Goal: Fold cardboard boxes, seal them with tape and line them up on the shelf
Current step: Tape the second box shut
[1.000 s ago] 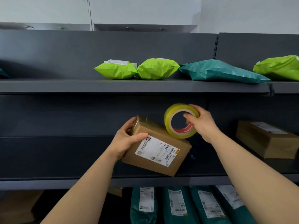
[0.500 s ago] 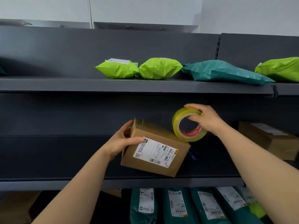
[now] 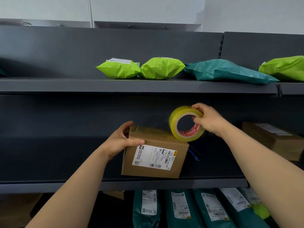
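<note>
Small brown cardboard box (image 3: 154, 152) with a white printed shipping label (image 3: 153, 157) on its near face sits on the middle dark grey metal shelf (image 3: 49, 185), close to the front edge, its long axis running left to right and slightly turned so the right end sits further back. The left hand (image 3: 122, 140) is clamped on the box's upper left corner, thumb across the front face, fingers wrapped over the top, pinning it down. At the box's upper right corner, touching the top edge, stands the yellowish roll of clear packing tape (image 3: 186, 123) with its red-printed core, upright on its rim; the right hand (image 3: 208, 120) is closed on it, fingertips hooked into the hole and thumb over the outer band. A glossy strip looks laid along the box top between the two hands, so I'd say the seal is being drawn left to right, and the roll has reached the far right end. So the tape lies directly right of the holding hand, along the box's long axis, and the right hand is the one that must carry it down over the end. Outward now: another brown cardboard box (image 3: 273, 140) well apart to the right on the same shelf, and bright green plastic mailer bags (image 3: 141, 69) beside a teal plastic mailer bag (image 3: 225, 72) on the shelf above.
</note>
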